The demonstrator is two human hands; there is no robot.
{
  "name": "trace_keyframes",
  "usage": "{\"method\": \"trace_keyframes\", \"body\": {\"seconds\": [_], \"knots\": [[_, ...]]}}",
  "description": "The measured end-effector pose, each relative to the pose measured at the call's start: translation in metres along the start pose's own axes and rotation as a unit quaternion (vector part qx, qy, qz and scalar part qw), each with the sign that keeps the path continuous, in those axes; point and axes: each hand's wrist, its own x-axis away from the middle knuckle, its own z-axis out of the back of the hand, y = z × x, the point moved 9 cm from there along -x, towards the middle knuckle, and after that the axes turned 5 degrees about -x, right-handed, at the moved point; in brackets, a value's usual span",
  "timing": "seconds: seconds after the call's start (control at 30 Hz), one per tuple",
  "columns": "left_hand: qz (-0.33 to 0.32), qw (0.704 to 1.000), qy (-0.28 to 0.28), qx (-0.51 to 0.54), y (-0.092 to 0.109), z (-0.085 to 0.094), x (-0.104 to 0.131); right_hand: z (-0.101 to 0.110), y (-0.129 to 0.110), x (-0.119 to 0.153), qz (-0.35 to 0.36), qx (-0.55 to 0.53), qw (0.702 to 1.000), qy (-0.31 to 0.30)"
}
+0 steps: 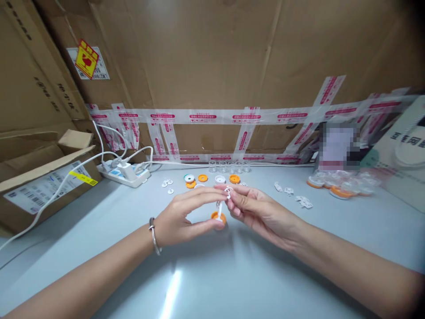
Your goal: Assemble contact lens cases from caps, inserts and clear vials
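Observation:
My left hand (181,216) has its thumb against a round orange cap (214,217) and its fingers reaching over above it. A thin white stem (220,210) stands up from the cap, between that thumb and the fingers. My right hand (257,208) pinches a small white plastic part with a curved, ring-like top (228,191) between thumb and index finger. The left fingertips meet this part or lie right beside it; which of the two I cannot tell. The right hand's curled fingers hide some of the white part.
Orange rings (234,179) and white rings (220,179) lie behind my hands, with clear cups (230,167) behind them. Small white pieces (303,202) lie on both sides. Assembled clear-and-orange pieces (341,191) sit right. A power strip (128,175) and cardboard box (49,177) stand left.

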Motion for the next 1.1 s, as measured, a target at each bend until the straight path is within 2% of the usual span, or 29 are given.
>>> {"method": "trace_keyframes", "body": {"seconds": [0.07,0.27,0.43,0.67,0.77,0.9,1.1], "knots": [[0.013,1.000,0.016,0.007,-0.002,0.001,0.000,-0.002,-0.002,0.001,0.017,0.000,1.000,-0.009],[0.040,0.998,0.033,0.027,-0.005,-0.005,0.002,0.002,-0.004,0.005,0.065,0.042,0.996,0.046],[0.058,0.997,0.045,0.022,-0.005,-0.003,0.002,0.006,-0.009,0.004,0.091,0.063,0.992,0.061],[0.077,0.991,0.100,-0.051,-0.009,0.008,0.004,0.013,-0.004,0.004,0.054,0.094,0.991,0.074],[0.065,0.989,0.105,-0.082,-0.005,0.008,0.006,0.010,-0.005,0.006,0.058,0.105,0.990,0.077],[0.015,0.988,0.102,-0.111,0.007,0.006,0.004,0.008,-0.004,0.007,0.053,0.102,0.989,0.090],[0.009,0.985,0.105,-0.139,0.010,0.006,0.003,0.008,-0.003,0.009,0.055,0.101,0.989,0.092]]}}
